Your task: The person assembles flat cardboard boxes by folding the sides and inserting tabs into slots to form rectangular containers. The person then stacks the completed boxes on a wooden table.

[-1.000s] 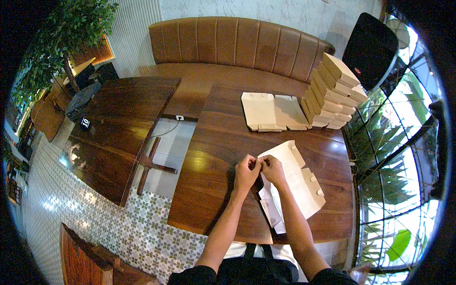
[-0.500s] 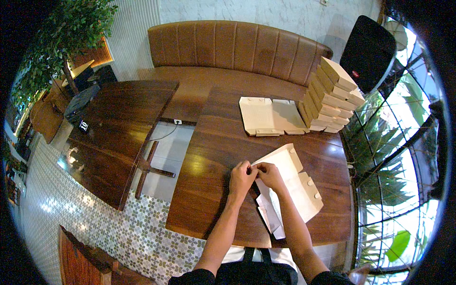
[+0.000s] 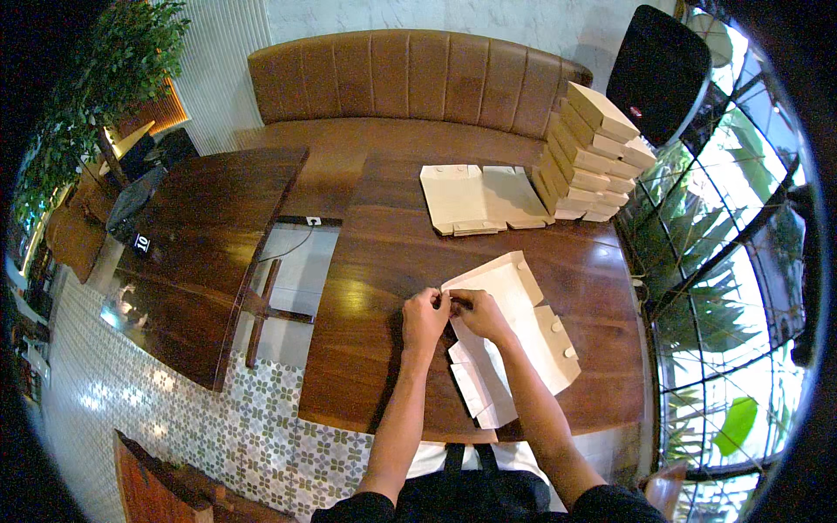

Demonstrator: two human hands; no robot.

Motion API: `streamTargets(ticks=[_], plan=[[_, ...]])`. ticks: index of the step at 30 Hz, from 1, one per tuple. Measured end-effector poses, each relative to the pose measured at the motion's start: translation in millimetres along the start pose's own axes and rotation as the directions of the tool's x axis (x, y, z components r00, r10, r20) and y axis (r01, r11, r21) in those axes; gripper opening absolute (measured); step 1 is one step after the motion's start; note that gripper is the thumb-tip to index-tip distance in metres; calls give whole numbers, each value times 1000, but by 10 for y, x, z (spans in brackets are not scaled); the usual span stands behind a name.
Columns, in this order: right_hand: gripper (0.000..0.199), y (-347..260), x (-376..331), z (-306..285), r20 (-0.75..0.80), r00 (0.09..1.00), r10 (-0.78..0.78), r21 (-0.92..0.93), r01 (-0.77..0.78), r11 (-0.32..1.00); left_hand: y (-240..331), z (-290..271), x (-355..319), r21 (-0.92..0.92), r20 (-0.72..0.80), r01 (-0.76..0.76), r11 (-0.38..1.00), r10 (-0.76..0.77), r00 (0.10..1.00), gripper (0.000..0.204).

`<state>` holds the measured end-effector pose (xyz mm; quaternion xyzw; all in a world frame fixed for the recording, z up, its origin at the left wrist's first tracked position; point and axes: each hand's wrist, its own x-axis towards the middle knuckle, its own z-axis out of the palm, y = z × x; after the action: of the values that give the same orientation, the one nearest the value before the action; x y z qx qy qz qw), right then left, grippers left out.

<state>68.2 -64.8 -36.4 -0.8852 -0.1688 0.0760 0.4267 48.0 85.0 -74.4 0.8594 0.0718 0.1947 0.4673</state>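
A flat, unfolded pale cardboard box blank (image 3: 523, 322) lies on the dark wooden table (image 3: 375, 288) in front of me. My left hand (image 3: 425, 315) and my right hand (image 3: 478, 312) meet at the blank's left edge, fingers pinched on a flap there. Both forearms come up from the lower edge. The part of the flap under my fingers is hidden.
Two flat box blanks (image 3: 479, 199) lie at the table's far side, beside a leaning stack of folded cardboard boxes (image 3: 588, 157). A brown leather bench (image 3: 410, 78) runs behind. A second wooden table (image 3: 200, 253) stands to the left, a black speaker (image 3: 658, 70) at right.
The view has shifted slightly. My hands stay together at the blank's left edge, working the flap; the blank has barely moved.
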Motion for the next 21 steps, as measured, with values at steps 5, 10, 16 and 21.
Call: streamTargets(ticks=[5, 10, 16, 21], plan=[[30, -41, -28, -17, 19, 1000, 2, -3, -2, 1000, 69, -44, -16, 19, 2, -1, 1000, 1, 1000, 24], [26, -22, -50, -21, -20, 999, 26, 135, -24, 991, 90, -51, -29, 8, 21, 13, 1000, -13, 1000, 22], [22, -195, -154, -202, -236, 966, 104, 177, -62, 982, 67, -38, 24, -314, -131, -79, 946, 40, 991, 21], [23, -372, -252, -547, -483, 875, -28, 132, 104, 986, 76, -5, 52, -455, -186, -91, 886, 5, 983, 17]])
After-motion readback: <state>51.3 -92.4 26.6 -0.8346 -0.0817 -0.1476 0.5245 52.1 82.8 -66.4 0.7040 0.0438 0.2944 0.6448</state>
